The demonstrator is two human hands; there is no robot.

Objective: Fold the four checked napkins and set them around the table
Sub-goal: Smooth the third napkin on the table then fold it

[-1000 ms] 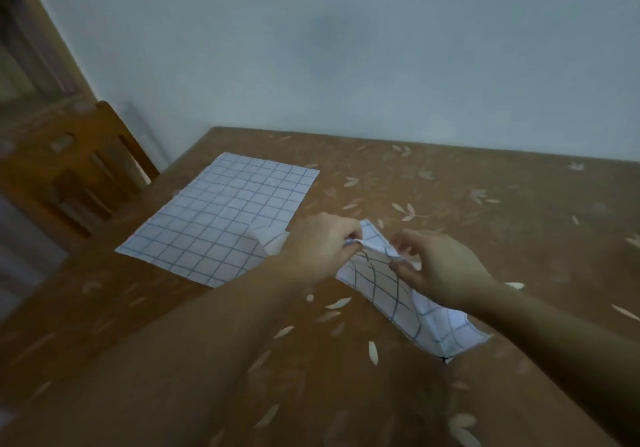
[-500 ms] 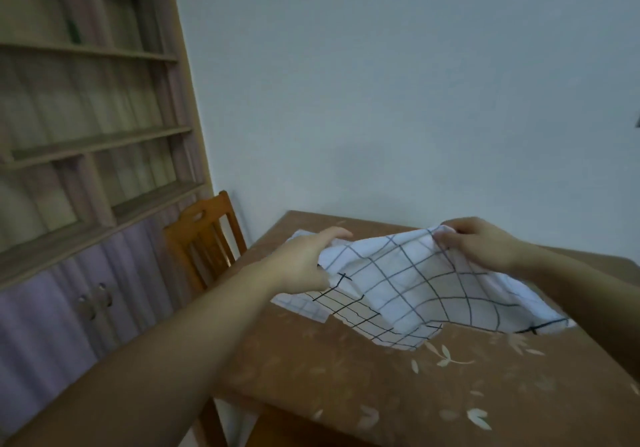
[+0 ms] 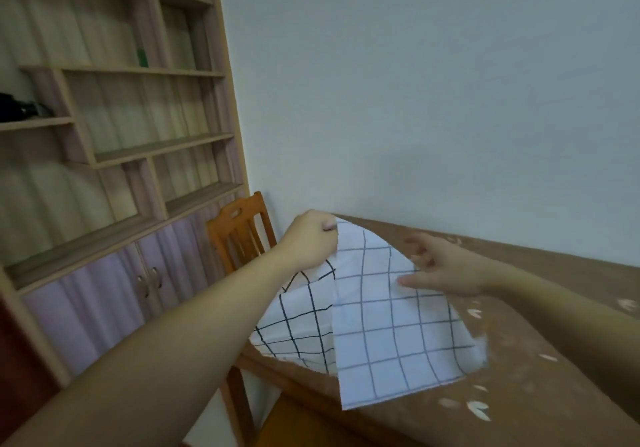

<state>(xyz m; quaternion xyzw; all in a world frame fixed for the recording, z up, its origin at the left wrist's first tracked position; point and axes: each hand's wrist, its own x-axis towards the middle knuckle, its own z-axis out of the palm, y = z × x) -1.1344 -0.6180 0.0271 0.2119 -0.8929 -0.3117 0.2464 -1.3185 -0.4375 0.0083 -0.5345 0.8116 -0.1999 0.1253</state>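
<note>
A white napkin with a dark grid (image 3: pixel 388 322) hangs in the air over the left end of the brown table (image 3: pixel 540 370), doubled over along a vertical fold. My left hand (image 3: pixel 310 240) is shut on its top corner and holds it up. My right hand (image 3: pixel 440 270) has its fingers spread, with the thumb and fingertips against the right part of the cloth; a grip there does not show. The napkin's lower edge droops toward the table's front left corner. The other napkins are hidden behind this one or out of view.
An orange wooden chair (image 3: pixel 242 235) stands at the table's left end, close to the wall. A tall shelf unit with lilac cabinet doors (image 3: pixel 114 183) fills the left side. The table top carries a pale leaf print (image 3: pixel 479 408).
The view has swung up and left. Both hands lifted the napkin off the table; the left hand raised one corner higher, and the right hand let go of its corner and spread.
</note>
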